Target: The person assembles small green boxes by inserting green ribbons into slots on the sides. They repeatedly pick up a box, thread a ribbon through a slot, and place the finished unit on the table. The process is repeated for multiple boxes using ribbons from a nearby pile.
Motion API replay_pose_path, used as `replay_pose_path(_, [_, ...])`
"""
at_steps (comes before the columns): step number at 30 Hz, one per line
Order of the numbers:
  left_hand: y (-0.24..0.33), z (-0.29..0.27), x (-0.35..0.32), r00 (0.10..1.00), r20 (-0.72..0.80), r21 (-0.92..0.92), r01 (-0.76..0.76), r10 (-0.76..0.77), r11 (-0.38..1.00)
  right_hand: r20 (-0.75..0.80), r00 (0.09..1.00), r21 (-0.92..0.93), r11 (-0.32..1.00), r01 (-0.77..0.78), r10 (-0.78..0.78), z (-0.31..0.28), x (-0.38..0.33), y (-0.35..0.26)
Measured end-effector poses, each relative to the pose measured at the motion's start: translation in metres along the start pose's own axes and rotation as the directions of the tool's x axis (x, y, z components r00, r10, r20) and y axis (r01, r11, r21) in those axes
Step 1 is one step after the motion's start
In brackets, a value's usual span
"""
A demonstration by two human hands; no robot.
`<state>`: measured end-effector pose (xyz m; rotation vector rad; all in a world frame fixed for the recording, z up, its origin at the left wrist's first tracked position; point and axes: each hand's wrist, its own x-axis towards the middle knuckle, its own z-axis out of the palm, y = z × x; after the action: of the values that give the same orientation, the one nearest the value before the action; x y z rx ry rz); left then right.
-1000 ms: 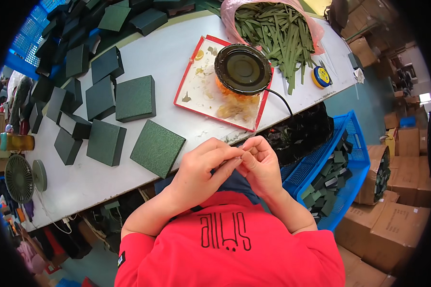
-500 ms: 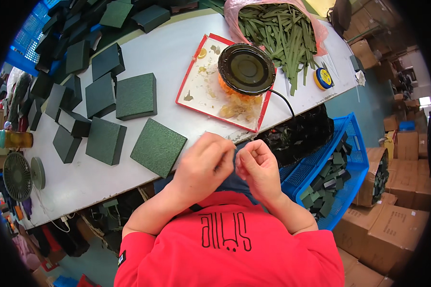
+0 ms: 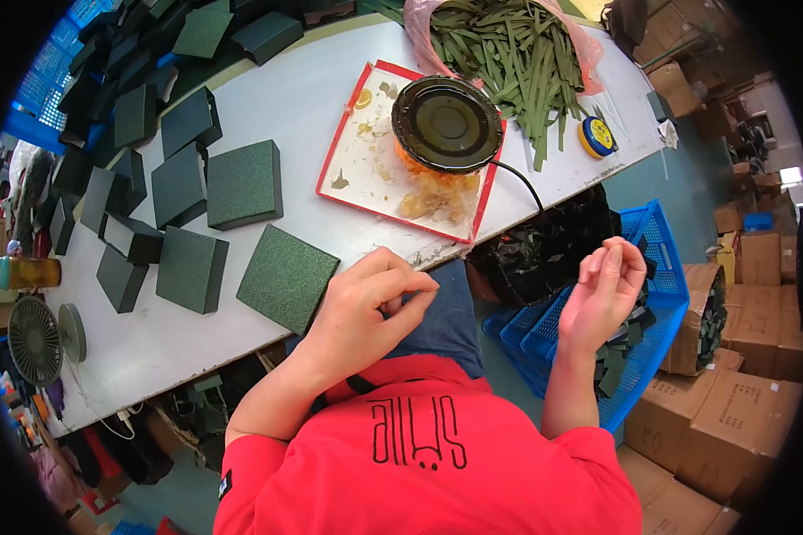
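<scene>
Plainly, one square green box [image 3: 285,275] lies flat on the white table [image 3: 294,98], left of the red-rimmed tray [image 3: 366,192] and nearer the person, its top finely speckled. The left hand [image 3: 370,299] is just beside it, fingers curled; the right hand [image 3: 603,290], well apart, is raised near a blue crate [image 3: 674,290] right of the tray, fingers bent — whether either pinches something, I cannot tell. One dark-topped pot [image 3: 449,123] stands on the tray, between the left hand and the one pink bag [image 3: 591,55] of green strips [image 3: 535,76] behind the tray. One round tin [image 3: 597,137] sits right of the tray, a fan [image 3: 36,339] far left, with further boxes [image 3: 244,185] between — too overlapped to count.
</scene>
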<state>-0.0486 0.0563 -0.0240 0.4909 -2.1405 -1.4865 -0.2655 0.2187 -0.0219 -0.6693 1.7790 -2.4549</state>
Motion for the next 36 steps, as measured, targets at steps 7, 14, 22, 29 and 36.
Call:
replay_pose_path(7, [0.002, -0.003, 0.0, 0.987, 0.029, -0.12, 0.159, -0.157, 0.98, 0.453, 0.837, -0.081, 0.95, -0.303, 0.306, 0.042, -0.062, 0.009])
replay_pose_path(14, [0.005, -0.004, -0.003, 0.972, 0.02, -0.245, 0.234, -0.236, 0.941, 0.544, 0.816, -0.081, 0.98, -0.179, 0.194, 0.042, -0.077, 0.017])
replay_pose_path(22, [0.005, -0.007, -0.011, 0.971, 0.185, -0.607, 0.234, -0.151, 0.759, 0.661, 0.567, -0.077, 0.796, -0.601, 0.492, 0.055, -0.075, 0.009])
replay_pose_path(29, [-0.002, -0.033, -0.021, 0.986, -0.081, -0.494, 0.088, -0.147, 0.865, 0.619, 0.585, -0.116, 0.797, -0.592, 0.524, 0.06, -0.061, 0.008])
replay_pose_path(36, [0.013, -0.118, -0.032, 0.905, 0.342, 0.716, -0.078, -0.252, 0.694, 0.546, 0.608, -0.253, 0.806, -0.536, 0.576, 0.052, -0.048, 0.017])
